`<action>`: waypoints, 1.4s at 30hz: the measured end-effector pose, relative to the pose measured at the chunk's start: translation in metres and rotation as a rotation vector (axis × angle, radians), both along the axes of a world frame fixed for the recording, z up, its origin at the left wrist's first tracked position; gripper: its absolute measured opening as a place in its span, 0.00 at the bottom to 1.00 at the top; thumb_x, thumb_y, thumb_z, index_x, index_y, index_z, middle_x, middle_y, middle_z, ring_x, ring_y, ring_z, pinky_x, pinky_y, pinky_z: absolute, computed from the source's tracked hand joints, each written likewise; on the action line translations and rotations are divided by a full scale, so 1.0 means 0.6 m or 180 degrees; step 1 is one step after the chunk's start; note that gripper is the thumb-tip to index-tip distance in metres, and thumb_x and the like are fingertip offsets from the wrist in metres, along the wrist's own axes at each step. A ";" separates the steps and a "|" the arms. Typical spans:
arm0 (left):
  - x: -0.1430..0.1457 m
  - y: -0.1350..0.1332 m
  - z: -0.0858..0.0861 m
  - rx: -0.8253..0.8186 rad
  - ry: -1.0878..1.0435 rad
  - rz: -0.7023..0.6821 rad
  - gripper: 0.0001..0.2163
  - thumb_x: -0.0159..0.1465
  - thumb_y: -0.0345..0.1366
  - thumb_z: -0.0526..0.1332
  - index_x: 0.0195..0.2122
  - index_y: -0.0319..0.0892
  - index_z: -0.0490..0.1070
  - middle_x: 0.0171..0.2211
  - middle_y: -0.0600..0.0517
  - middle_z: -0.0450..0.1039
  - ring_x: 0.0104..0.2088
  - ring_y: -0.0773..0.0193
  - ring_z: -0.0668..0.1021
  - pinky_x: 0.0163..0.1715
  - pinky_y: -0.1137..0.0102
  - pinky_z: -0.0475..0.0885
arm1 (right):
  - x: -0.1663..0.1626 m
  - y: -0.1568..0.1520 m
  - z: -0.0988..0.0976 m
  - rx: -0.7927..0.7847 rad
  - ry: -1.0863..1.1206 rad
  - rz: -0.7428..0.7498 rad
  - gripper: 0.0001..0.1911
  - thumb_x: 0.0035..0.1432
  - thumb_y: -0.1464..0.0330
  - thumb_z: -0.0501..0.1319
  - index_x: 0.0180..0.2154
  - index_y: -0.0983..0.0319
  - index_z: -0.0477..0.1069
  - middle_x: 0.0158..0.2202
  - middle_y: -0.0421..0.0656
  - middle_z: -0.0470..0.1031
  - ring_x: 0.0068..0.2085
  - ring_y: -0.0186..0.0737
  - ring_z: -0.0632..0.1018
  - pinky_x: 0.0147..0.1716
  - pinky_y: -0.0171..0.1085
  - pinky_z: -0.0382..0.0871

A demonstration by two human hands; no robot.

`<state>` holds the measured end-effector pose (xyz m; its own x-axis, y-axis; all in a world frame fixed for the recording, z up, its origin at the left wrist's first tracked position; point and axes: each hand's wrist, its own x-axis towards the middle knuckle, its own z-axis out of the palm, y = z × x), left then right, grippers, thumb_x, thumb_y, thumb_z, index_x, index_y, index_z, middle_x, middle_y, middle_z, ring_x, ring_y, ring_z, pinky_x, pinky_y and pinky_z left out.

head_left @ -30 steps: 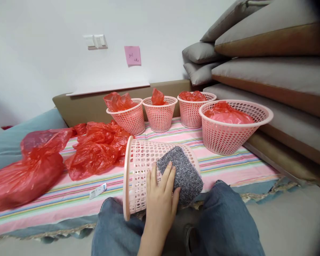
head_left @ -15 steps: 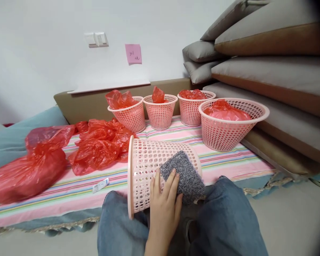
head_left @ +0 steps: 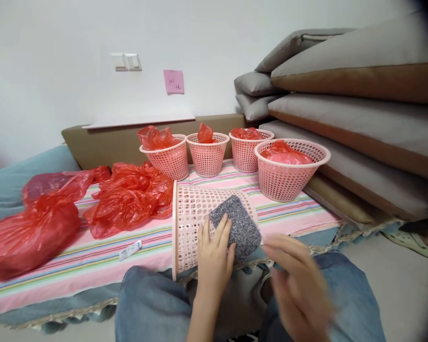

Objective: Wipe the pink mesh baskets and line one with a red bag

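Note:
A pale pink perforated plastic basket (head_left: 189, 218) lies on its side over the edge of the striped cloth, its rim facing left. Against its side rests a grey, rough-textured scrubbing pad (head_left: 240, 228). My left hand (head_left: 216, 244) lies over the basket and the pad's left edge, fingers stretched out and apart. My right hand (head_left: 299, 285) is at the pad's lower right corner, smeared by motion. A small white bit shows near its fingertips; I cannot make out what it is.
Several upright pink baskets with red plastic bags inside, one basket (head_left: 288, 183) nearest, stand behind. Crumpled red bags (head_left: 131, 199) and a filled red bag (head_left: 39, 232) lie left, near a white label (head_left: 130, 250). Grey-brown cushions (head_left: 353, 109) are stacked at right.
My right hand has come into view at the pad's right corner. My left hand stays on the pad and basket. The camera view has shifted slightly.

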<state>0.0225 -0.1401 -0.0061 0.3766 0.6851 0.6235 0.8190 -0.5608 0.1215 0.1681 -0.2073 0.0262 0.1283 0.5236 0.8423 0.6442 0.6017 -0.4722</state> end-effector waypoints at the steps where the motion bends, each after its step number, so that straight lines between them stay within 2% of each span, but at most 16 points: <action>1: 0.000 0.002 0.000 0.0057 -0.0038 -0.0018 0.25 0.67 0.27 0.55 0.65 0.44 0.61 0.65 0.47 0.65 0.69 0.41 0.58 0.62 0.43 0.63 | -0.006 0.019 -0.013 -0.0036 -0.0131 -0.0003 0.19 0.67 0.72 0.54 0.58 0.53 0.68 0.54 0.46 0.73 0.56 0.48 0.74 0.55 0.52 0.71; 3: -0.001 0.006 0.001 0.0253 -0.0193 -0.0002 0.26 0.66 0.25 0.53 0.66 0.45 0.60 0.67 0.45 0.60 0.68 0.43 0.61 0.60 0.46 0.66 | -0.021 0.060 -0.047 -0.0192 -0.0401 -0.0063 0.26 0.66 0.75 0.50 0.63 0.53 0.61 0.59 0.47 0.70 0.61 0.49 0.69 0.58 0.54 0.67; 5: -0.004 0.014 0.009 0.0427 -0.0371 0.0171 0.26 0.66 0.24 0.52 0.66 0.46 0.61 0.69 0.40 0.56 0.63 0.45 0.69 0.55 0.51 0.71 | -0.039 0.095 -0.079 -0.0381 -0.0568 -0.0224 0.29 0.66 0.74 0.51 0.66 0.55 0.56 0.62 0.48 0.67 0.64 0.51 0.65 0.60 0.57 0.64; 8: -0.013 0.041 0.038 0.0438 -0.0307 0.0512 0.25 0.66 0.24 0.51 0.64 0.41 0.63 0.65 0.35 0.62 0.53 0.47 0.77 0.47 0.54 0.75 | -0.061 0.119 -0.106 -0.0501 -0.0632 -0.0604 0.28 0.64 0.69 0.56 0.65 0.54 0.59 0.61 0.49 0.67 0.63 0.56 0.65 0.59 0.59 0.62; 10: -0.020 0.067 0.060 0.0445 -0.0106 0.0715 0.23 0.66 0.24 0.51 0.62 0.38 0.66 0.62 0.37 0.67 0.52 0.44 0.77 0.49 0.51 0.73 | -0.068 0.123 -0.109 -0.0511 -0.0631 -0.0798 0.27 0.63 0.66 0.59 0.63 0.53 0.62 0.58 0.49 0.69 0.59 0.57 0.67 0.57 0.59 0.62; 13: -0.030 0.105 0.079 0.0603 0.0118 0.0867 0.21 0.67 0.28 0.52 0.61 0.37 0.69 0.63 0.39 0.66 0.61 0.39 0.71 0.57 0.43 0.66 | -0.064 0.132 -0.100 -0.0517 -0.0643 -0.0916 0.25 0.62 0.65 0.61 0.60 0.48 0.67 0.56 0.47 0.70 0.60 0.60 0.65 0.57 0.62 0.60; 16: -0.041 0.123 0.077 0.0624 0.0315 0.0791 0.21 0.67 0.30 0.53 0.60 0.34 0.69 0.62 0.37 0.68 0.66 0.38 0.64 0.62 0.43 0.61 | -0.050 0.156 -0.088 -0.0496 -0.0561 -0.0956 0.24 0.59 0.66 0.62 0.58 0.47 0.70 0.63 0.45 0.64 0.66 0.67 0.56 0.60 0.67 0.54; 18: -0.051 0.124 0.070 0.0641 0.0456 0.0789 0.20 0.67 0.31 0.54 0.58 0.32 0.71 0.59 0.36 0.70 0.65 0.37 0.66 0.62 0.44 0.62 | -0.032 0.179 -0.081 -0.0522 -0.0441 -0.0906 0.25 0.59 0.66 0.61 0.58 0.48 0.69 0.66 0.45 0.61 0.65 0.65 0.60 0.59 0.65 0.58; 21: -0.068 0.121 0.060 0.0789 0.0604 0.0717 0.20 0.66 0.33 0.55 0.57 0.32 0.72 0.58 0.38 0.72 0.63 0.36 0.68 0.61 0.45 0.63 | 0.012 0.216 -0.079 -0.0740 -0.0017 -0.0900 0.24 0.59 0.67 0.59 0.58 0.52 0.71 0.64 0.48 0.65 0.60 0.57 0.69 0.58 0.59 0.64; 25: -0.097 0.133 0.063 0.0852 0.0603 0.0444 0.20 0.66 0.33 0.55 0.57 0.35 0.71 0.59 0.41 0.72 0.63 0.40 0.69 0.62 0.46 0.62 | 0.089 0.243 -0.107 -0.1193 0.1316 -0.0488 0.23 0.57 0.62 0.59 0.54 0.60 0.75 0.57 0.50 0.74 0.58 0.54 0.72 0.60 0.55 0.64; 28: -0.119 0.165 0.078 0.0688 0.0473 0.0118 0.17 0.66 0.33 0.54 0.55 0.39 0.73 0.57 0.45 0.74 0.63 0.44 0.69 0.61 0.49 0.63 | 0.121 0.224 -0.137 -0.1542 0.2408 -0.0251 0.25 0.55 0.57 0.62 0.53 0.61 0.75 0.53 0.49 0.78 0.55 0.54 0.76 0.58 0.54 0.68; 30: -0.132 0.199 0.090 0.0438 0.0316 -0.0181 0.14 0.67 0.35 0.55 0.50 0.43 0.75 0.54 0.48 0.77 0.61 0.48 0.71 0.60 0.51 0.65 | 0.118 0.196 -0.146 -0.1494 0.2668 -0.0314 0.26 0.56 0.57 0.63 0.54 0.60 0.74 0.54 0.48 0.77 0.56 0.55 0.75 0.58 0.54 0.68; 32: -0.141 0.242 0.098 0.0114 0.0078 -0.0531 0.11 0.67 0.37 0.55 0.42 0.45 0.77 0.50 0.49 0.79 0.58 0.51 0.73 0.59 0.54 0.66 | 0.103 0.170 -0.143 -0.1245 0.2455 -0.0337 0.25 0.58 0.58 0.62 0.55 0.58 0.72 0.57 0.47 0.74 0.59 0.54 0.73 0.61 0.54 0.65; 35: -0.145 0.302 0.100 -0.0313 -0.0545 -0.0897 0.15 0.68 0.38 0.51 0.29 0.45 0.75 0.40 0.49 0.82 0.53 0.56 0.77 0.56 0.58 0.70 | 0.070 0.146 -0.125 -0.0884 0.1734 -0.0249 0.22 0.62 0.61 0.60 0.58 0.55 0.70 0.62 0.47 0.69 0.63 0.52 0.68 0.63 0.54 0.62; 39: -0.111 0.334 0.109 -0.0523 -0.0676 -0.0550 0.17 0.66 0.40 0.50 0.22 0.45 0.69 0.32 0.48 0.81 0.48 0.58 0.79 0.53 0.62 0.72 | 0.034 0.145 -0.106 -0.0881 0.0851 -0.0124 0.22 0.65 0.65 0.58 0.60 0.53 0.68 0.63 0.48 0.65 0.64 0.52 0.67 0.61 0.55 0.64; 42: -0.053 0.322 0.133 -0.0377 -0.0527 -0.0100 0.15 0.65 0.41 0.55 0.21 0.44 0.68 0.28 0.48 0.78 0.41 0.55 0.79 0.56 0.56 0.67 | 0.020 0.148 -0.108 -0.0955 0.0614 -0.0286 0.22 0.65 0.65 0.58 0.60 0.52 0.67 0.63 0.48 0.65 0.63 0.53 0.67 0.60 0.57 0.64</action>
